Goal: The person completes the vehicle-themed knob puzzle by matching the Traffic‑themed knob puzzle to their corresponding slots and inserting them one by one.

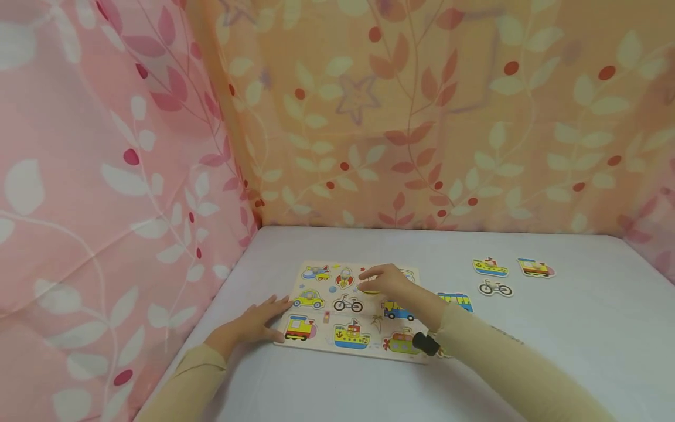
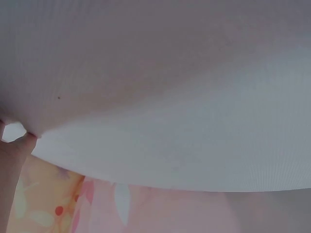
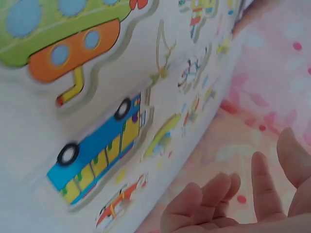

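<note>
A wooden vehicle puzzle board (image 1: pixel 329 351) lies on the table. My left hand (image 1: pixel 258 322) rests at its left edge, fingers stretched out toward the car (image 1: pixel 309 299) and thumb near the train picture (image 1: pixel 299 328). Over the board's upper middle is my right hand (image 1: pixel 389 281), its fingers loosely bent. In the right wrist view those fingers (image 3: pixel 262 189) are spread with nothing between them. Close by them lies a yellow-green boat-shaped piece (image 3: pixel 163 138), mostly covered by the hand in the head view. A rocket (image 1: pixel 345 278) and a plane (image 1: pixel 315 273) sit along the top row.
Right of the board lie loose pieces: a ship (image 1: pixel 490 267), a train (image 1: pixel 536 268), a bicycle (image 1: pixel 495 288) and a bus (image 1: pixel 457 301) close to the board's edge. My right sleeve (image 1: pixel 490 346) partly covers another piece. Patterned curtains (image 1: pixel 422 117) stand behind and at left.
</note>
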Demonstrator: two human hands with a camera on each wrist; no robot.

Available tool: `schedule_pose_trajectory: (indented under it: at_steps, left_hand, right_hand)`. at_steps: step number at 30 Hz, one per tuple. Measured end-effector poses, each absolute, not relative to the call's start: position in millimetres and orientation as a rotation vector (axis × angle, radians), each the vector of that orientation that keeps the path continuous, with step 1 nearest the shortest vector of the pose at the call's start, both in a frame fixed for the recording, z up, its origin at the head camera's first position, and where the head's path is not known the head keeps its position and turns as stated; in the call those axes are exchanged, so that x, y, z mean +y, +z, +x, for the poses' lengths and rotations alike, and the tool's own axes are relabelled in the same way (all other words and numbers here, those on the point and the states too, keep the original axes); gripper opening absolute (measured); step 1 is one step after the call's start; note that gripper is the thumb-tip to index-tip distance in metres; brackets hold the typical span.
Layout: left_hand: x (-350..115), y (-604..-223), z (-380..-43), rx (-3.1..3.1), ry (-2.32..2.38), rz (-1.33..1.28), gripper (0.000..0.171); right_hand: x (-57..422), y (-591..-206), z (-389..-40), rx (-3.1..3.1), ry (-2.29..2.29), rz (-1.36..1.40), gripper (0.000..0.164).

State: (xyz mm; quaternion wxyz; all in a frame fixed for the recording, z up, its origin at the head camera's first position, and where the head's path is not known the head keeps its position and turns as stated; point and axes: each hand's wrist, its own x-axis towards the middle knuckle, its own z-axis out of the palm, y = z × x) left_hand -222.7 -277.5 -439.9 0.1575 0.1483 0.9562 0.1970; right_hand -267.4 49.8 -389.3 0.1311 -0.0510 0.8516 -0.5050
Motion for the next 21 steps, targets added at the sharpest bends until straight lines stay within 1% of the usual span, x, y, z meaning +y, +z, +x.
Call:
schedule_pose_trajectory:
  at_steps: [4,12,21]
  left_hand:
    - [-277.2,-438.0,-222.5,2.741,0.563,0.410,0.086]
    - [-279.4,-440.9,-222.7,2.743,0.566,0.411,0.085]
    - [-277.3,-442.7,-222.7,2.747,0.577,0.430,0.085]
  right_hand:
    - [79.0,-381.0,-264.7,2.464,-1.433,-0.151,0.039]
    - [127.6,-373.4,-256.8,2.517,-1.385,-0.168,0.042]
    - [160.2,-367.8,-251.1,2.597,-1.343,-0.156,0.046]
